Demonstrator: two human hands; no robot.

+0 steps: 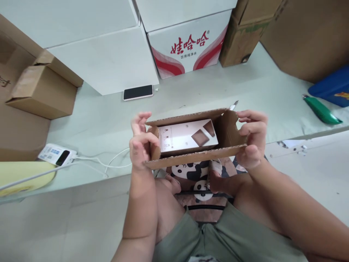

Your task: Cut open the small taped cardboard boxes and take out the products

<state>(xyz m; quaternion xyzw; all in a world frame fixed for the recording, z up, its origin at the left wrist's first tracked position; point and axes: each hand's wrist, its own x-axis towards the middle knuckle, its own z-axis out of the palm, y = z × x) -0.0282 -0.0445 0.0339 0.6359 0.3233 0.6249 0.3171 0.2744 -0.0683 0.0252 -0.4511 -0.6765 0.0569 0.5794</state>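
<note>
Corrugated box sits open-topped in mid-air over the person's knees, just in front of the tabletop edge, with its long axis running left to right between the two hands. Far left on the tabletop is a brown carton, and nearer the edge a small white device with a trailing cable. A dark-screened phone lies further back, well apart from the hands. The left hand has its grip closed on the left end, fingers curled around the end flap. Inside lies a white package, lengthwise along the box. The right hand clasps the right end, thumb on the near wall and fingers over the upright flap. Each hand is equally close, one per short end. A green utility knife rests on the tabletop to the far right, untouched.
</note>
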